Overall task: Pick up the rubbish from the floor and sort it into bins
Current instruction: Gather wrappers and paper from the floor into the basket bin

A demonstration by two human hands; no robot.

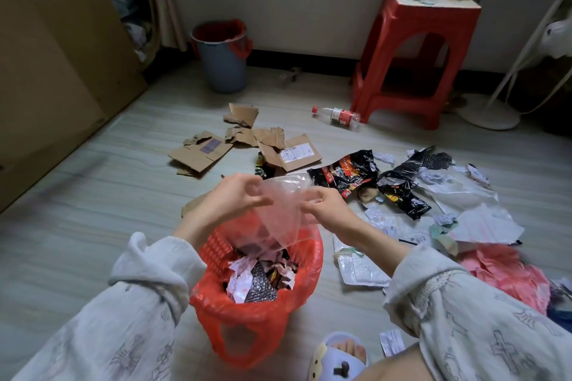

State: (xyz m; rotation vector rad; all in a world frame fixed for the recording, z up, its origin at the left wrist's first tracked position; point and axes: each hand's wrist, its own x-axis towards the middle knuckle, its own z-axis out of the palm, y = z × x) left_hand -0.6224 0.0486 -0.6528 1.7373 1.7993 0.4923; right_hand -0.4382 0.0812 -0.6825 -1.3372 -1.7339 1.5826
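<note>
A clear plastic bag [283,213] hangs over a red bin lined with a red bag [305,278], which holds torn paper and wrappers. My left hand [230,198] pinches the bag's left top edge and my right hand [325,204] pinches its right edge. Rubbish lies on the floor beyond: torn cardboard pieces [244,145], a plastic bottle with a red label [339,116], black and red snack wrappers [356,175], white paper and plastic scraps [458,192], a pink bag [507,269].
A grey bin with a red liner [221,56] stands by the far wall. A red plastic stool [414,56] is at the right, with a white fan base [489,113] beside it. A brown cabinet [55,56] fills the left. My slippered foot [337,356] is near the bottom.
</note>
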